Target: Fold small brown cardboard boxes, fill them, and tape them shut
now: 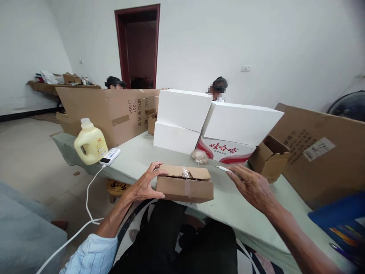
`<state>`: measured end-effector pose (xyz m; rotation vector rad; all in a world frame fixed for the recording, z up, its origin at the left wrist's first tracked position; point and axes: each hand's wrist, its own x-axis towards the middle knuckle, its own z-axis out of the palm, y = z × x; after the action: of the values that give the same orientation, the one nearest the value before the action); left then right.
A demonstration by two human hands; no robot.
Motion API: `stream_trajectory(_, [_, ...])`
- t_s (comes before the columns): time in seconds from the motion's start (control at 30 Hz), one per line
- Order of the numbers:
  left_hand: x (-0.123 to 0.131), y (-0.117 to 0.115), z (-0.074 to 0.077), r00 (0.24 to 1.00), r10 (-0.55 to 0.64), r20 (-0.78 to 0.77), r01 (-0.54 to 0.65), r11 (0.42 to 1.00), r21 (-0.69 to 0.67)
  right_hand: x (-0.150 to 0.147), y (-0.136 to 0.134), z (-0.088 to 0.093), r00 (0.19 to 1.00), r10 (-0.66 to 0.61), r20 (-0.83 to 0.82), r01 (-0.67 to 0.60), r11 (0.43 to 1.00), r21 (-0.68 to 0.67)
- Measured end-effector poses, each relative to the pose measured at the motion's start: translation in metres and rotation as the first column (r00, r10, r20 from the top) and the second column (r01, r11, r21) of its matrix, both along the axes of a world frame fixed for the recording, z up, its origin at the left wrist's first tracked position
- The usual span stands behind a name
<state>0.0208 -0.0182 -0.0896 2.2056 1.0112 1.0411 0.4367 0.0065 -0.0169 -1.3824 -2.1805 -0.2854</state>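
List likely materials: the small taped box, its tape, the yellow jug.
Small box: matte brown cardboard, judging by its folded flaps and rough edge; corrugation unclear.
Tape: probably clear plastic film; shiny glints, brown showing through.
Yellow jug: seemingly moulded plastic, soft sheen, handle formed into the body; exact polymer can't be told.

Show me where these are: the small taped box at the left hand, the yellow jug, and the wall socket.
Small taped box (186,189): head view, front side, by the tape.
Yellow jug (96,143): head view, body, right of the handle opening.
Wall socket (245,69): head view, middle of its plate.
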Motion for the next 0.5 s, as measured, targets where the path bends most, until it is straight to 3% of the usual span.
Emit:
stream_trajectory(0.1, [0.0,0.0,0.001,1.0,-0.006,0.006,0.006,1.0,-0.001,0.046,0.009,-0.074,0.962,-0.264,0.067,0.27,0.958,-0.094])
stream_trajectory(0.17, [0.0,-0.001,0.003,1.0,-0.009,0.006,0.009,1.0,-0.005,0.068,0.012,-0.122,0.936,-0.336,0.107,0.35,0.922,-0.167])
stream_trajectory(0.23, [0.001,-0.001,0.005,1.0,-0.01,-0.004,0.01,1.0,-0.005,0.079,0.014,-0.155,0.923,-0.372,0.094,0.383,0.905,-0.184])
stream_trajectory(0.27, [0.001,-0.002,0.006,1.0,-0.008,-0.011,0.008,1.0,-0.003,0.079,0.016,-0.161,0.922,-0.38,0.068,0.386,0.906,-0.174])
stream_trajectory(0.3, [0.001,-0.002,0.007,1.0,-0.005,-0.017,0.005,1.0,-0.002,0.076,0.017,-0.162,0.926,-0.377,0.024,0.376,0.915,-0.148])
stream_trajectory(0.37, [0.002,-0.002,0.009,0.999,0.001,-0.032,-0.001,1.0,-0.005,0.057,0.017,-0.147,0.941,-0.32,-0.108,0.317,0.948,-0.038])
stream_trajectory(0.43, [0.002,-0.002,0.01,0.999,0.009,-0.048,-0.009,1.0,-0.011,0.025,0.013,-0.117,0.953,-0.174,-0.247,0.211,0.968,0.132])
stream_trajectory(0.5, [0.003,-0.003,0.012,0.998,0.021,-0.066,-0.022,1.0,-0.013,-0.013,0.003,-0.084,0.964,0.027,-0.264,0.041,0.968,0.248])
